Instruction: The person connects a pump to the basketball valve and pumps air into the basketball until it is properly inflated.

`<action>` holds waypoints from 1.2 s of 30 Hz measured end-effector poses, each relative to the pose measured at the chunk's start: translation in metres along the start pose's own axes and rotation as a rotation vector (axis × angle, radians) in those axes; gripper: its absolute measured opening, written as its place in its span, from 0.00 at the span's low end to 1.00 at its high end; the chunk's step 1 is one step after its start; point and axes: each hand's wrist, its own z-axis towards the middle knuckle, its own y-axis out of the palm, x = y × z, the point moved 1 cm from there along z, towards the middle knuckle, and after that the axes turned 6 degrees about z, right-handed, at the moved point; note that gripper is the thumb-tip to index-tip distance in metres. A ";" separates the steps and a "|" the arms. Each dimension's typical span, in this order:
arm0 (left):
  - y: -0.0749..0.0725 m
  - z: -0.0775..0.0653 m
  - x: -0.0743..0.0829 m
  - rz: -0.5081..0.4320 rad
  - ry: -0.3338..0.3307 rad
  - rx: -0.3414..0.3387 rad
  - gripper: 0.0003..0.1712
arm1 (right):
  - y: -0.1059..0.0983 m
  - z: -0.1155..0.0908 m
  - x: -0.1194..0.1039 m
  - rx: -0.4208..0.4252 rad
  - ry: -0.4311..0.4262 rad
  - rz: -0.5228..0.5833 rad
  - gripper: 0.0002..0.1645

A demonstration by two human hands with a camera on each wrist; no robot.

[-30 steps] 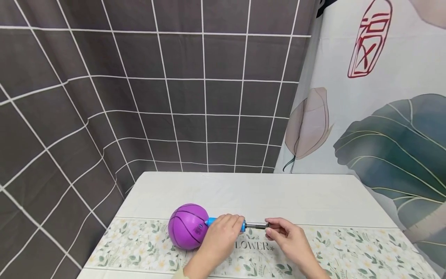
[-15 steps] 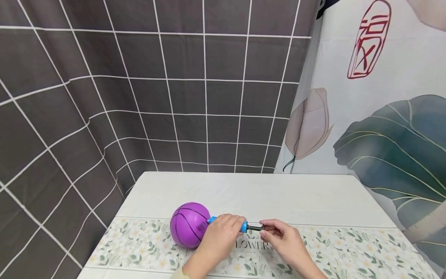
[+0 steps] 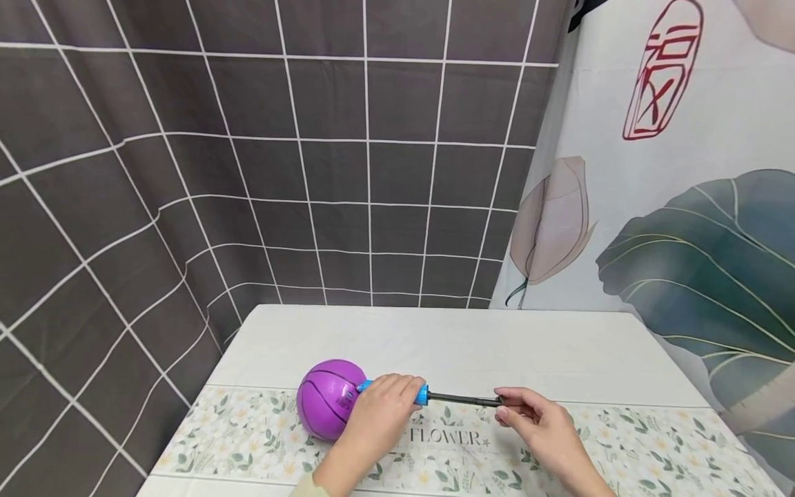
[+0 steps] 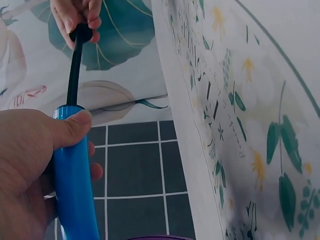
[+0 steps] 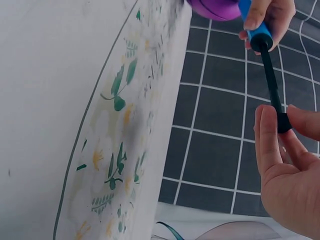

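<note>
A purple basketball (image 3: pixel 326 404) with black seams sits on the table at the left of the head view. Against its right side is the tip of a hand pump with a blue barrel (image 4: pixel 75 180). My left hand (image 3: pixel 381 417) grips that barrel, thumb laid along it in the left wrist view. A long stretch of the black pump rod (image 3: pixel 462 399) shows out of the barrel's right end. At the rod's far end, my right hand (image 3: pixel 540 424) pinches the small black knob (image 5: pixel 284 122) between thumb and fingers. How the tip meets the ball is too small to tell.
Under the hands lies a white table cover (image 3: pixel 435 345) with a floral band and printed lettering. A dark grid-patterned curtain (image 3: pixel 397 172) hangs behind and to the left. On the right hangs a white cloth (image 3: pixel 596 276) printed with leaves.
The rod first went further into the barrel as my right hand moved left. Now my right hand has drawn back right, and more rod shows. The ball and left hand shifted slightly left.
</note>
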 end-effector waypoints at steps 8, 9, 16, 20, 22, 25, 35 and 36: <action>0.000 0.000 0.006 0.038 0.033 0.015 0.22 | 0.008 0.000 -0.003 0.004 -0.072 0.010 0.18; 0.001 0.000 0.008 0.041 0.036 0.019 0.21 | 0.011 0.000 -0.004 0.007 -0.081 0.012 0.17; 0.005 0.004 0.022 0.052 0.062 0.055 0.21 | 0.035 0.001 -0.009 0.018 -0.096 0.022 0.16; 0.008 0.005 0.030 0.069 0.088 0.045 0.20 | 0.049 0.000 -0.007 -0.035 -0.130 0.043 0.15; 0.009 0.005 0.032 0.069 0.091 0.042 0.20 | 0.053 0.000 -0.006 -0.063 -0.142 0.058 0.16; 0.009 0.005 0.032 0.062 0.088 0.052 0.20 | 0.054 0.000 -0.005 -0.080 -0.121 0.094 0.18; 0.006 0.003 0.009 0.011 0.038 0.030 0.21 | 0.031 0.003 -0.003 -0.013 -0.003 0.164 0.20; 0.005 0.003 0.007 0.010 0.031 0.022 0.21 | 0.027 0.003 -0.003 -0.006 0.005 0.159 0.20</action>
